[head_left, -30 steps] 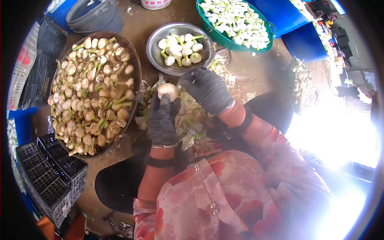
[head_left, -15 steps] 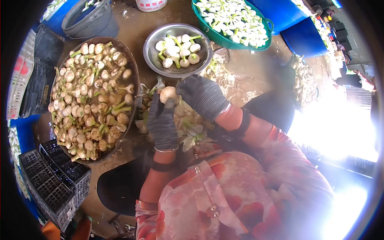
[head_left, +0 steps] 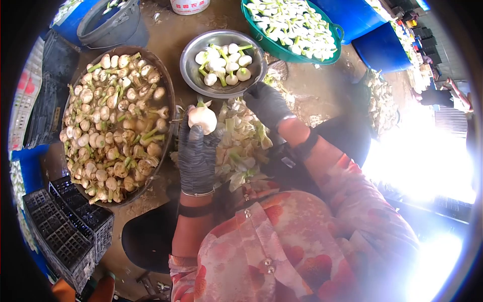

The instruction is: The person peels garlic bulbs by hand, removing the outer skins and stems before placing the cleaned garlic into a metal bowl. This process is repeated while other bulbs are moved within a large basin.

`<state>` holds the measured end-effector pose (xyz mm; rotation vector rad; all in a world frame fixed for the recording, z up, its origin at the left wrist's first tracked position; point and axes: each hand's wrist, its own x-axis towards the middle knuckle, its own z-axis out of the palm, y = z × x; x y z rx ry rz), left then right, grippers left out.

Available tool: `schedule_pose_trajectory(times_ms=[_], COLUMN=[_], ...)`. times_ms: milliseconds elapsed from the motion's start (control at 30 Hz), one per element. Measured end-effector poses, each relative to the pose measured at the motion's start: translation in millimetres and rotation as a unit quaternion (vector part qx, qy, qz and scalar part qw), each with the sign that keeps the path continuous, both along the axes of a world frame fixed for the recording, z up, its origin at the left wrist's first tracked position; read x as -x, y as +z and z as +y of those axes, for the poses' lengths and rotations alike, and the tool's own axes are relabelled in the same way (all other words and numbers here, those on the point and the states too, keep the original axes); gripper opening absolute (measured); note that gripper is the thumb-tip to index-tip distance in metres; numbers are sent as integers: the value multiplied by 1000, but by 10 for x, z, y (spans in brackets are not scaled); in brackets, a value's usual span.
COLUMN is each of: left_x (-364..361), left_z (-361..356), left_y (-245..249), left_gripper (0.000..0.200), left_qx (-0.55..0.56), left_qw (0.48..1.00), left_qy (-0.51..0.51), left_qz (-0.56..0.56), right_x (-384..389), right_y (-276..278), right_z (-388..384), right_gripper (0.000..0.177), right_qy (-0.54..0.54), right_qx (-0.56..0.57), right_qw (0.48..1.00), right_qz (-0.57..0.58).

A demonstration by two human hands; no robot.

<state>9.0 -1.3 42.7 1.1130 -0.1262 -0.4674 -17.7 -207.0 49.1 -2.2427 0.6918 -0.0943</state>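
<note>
My left hand (head_left: 196, 158), in a dark grey striped glove, is closed around a white garlic bulb (head_left: 203, 120). My right hand (head_left: 269, 104), gloved the same way, is apart from the bulb, by the lower right rim of a metal bowl (head_left: 188, 75). Its fingers are blurred and partly turned away, so I cannot make out whether they hold anything. Inside the bowl lie several clean garlic bulbs (head_left: 216, 64) with green stems. Below my hands is a heap of peeled husks and leaves (head_left: 246, 146).
At left stands a wide round tub (head_left: 170, 95) of unpeeled garlic in water. A green basin (head_left: 271, 50) of white garlic is at the upper right. Black crates (head_left: 70, 226), a grey bucket (head_left: 108, 25), a white bucket (head_left: 190, 6) and blue bins (head_left: 382, 48) stand around.
My right hand has moved away from the garlic bulb, up and to the right. My left hand has shifted slightly left with the bulb, which now looks whiter.
</note>
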Motion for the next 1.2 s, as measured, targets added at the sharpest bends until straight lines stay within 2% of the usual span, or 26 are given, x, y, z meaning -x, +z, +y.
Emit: schedule_pose_trajectory(times_ms=[33,100,133,200,233,300,333,400,433,467,567,667,700,733,800,833,867,900,967,1000,1033,1100,1200], left_x=[0,29,28,38,67,83,69,72,100,111,102,73,60,51,30,20,7,-11,-21,-11,7,31,-3], left_z=[1,6,-4,-51,-65,-48,-12,-24,-55,-67,-75,-59,-51,-42,-19,-5,7,22,53,51,28,-5,5], left_y=[-25,-77,-98,-62,-3,33,21,7,4,-12,-77,-70,-61,-54,-53,-55,-57,-61,-74,-82,-89,-58,41], left_gripper=[52,51,50,48,47,45,45,46,46,47,50,52,53,54,54,55,55,55,55,56,57,59,62], left_qx=[15,-106,-236,-291,-225,-208,-257,-246,-185,-144,-57,15,38,62,35,-16,-67,-119,-222,-175,-127,-97,-127], left_qw=[1000,989,946,911,945,943,907,914,954,973,995,1000,998,996,997,999,995,987,958,972,983,988,981], left_qy=[11,24,25,28,31,21,7,-3,0,-2,-8,-17,-18,-20,-33,-45,-58,-67,-85,-72,-63,-78,-124], left_qz=[14,-96,-221,-291,-236,-258,-333,-322,-235,-180,-76,9,39,68,53,8,-37,-81,-163,-140,-116,-87,-76], right_x=[42,59,86,113,117,123,117,93,89,88,77,37,12,2,9,25,24,86,122,130,122,83,63], right_y=[54,442,519,449,429,446,449,425,394,374,418,313,324,263,-49,-248,-201,-156,50,180,255,360,468], right_z=[-16,180,246,329,363,424,447,466,474,477,440,320,248,153,-77,-226,-264,-266,-160,-101,-48,62,207], right_gripper=[22,20,19,17,16,16,15,14,14,14,15,20,24,24,25,25,25,28,31,32,31,29,24], right_qy=[7,73,100,164,197,178,170,162,157,153,130,112,78,49,-8,33,73,23,63,80,145,262,353], right_qx=[17,23,28,111,152,141,135,128,130,132,27,-158,-236,-243,-258,-114,33,19,58,76,105,162,250], right_qw=[1000,992,985,966,951,963,968,973,974,975,987,979,969,968,963,987,988,991,996,993,977,914,875], right_qz=[-17,-97,-137,-169,-184,-145,-126,-100,-94,-88,-86,-62,3,29,81,109,134,134,22,-34,-113,-266,-219])
